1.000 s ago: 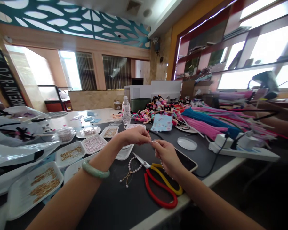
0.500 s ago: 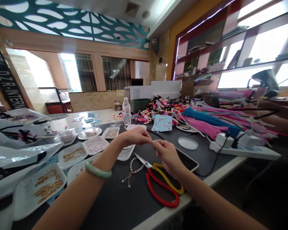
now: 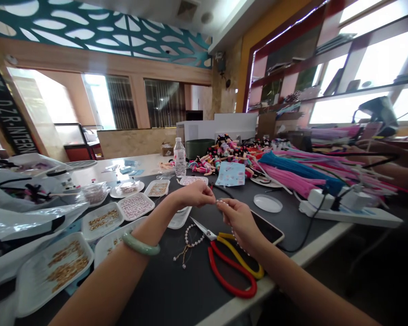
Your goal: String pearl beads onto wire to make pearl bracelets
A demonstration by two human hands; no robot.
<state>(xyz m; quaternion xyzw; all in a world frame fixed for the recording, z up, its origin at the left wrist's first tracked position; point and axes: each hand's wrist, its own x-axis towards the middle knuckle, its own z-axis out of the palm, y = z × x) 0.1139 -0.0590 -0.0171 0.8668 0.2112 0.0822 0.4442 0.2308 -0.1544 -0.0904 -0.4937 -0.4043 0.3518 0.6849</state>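
Note:
My left hand [image 3: 197, 194], with a green bangle [image 3: 140, 245] on its wrist, pinches the end of a thin beaded strand. My right hand [image 3: 240, 219] is closed on the same strand close by, and the strand [image 3: 237, 241] hangs down beside the palm. Below my hands lies a finished-looking bead bracelet [image 3: 187, 244] with two dangling ends. Scissors [image 3: 229, 253] with one red and one yellow handle lie partly beneath my right hand, blades toward the upper left. A phone [image 3: 267, 228] rests behind my right wrist.
White trays of pink beads [image 3: 136, 205] and gold pieces [image 3: 104, 221] stand on the left. Behind are a water bottle [image 3: 180, 158] and a heap of small dolls [image 3: 227, 154]. A round lid [image 3: 268, 203] and a power strip [image 3: 350, 215] are right. Another person's hand [image 3: 374, 156] shows far right.
Both hands keep their pinch on the strand in nearly the same place. The whole view has shifted very slightly.

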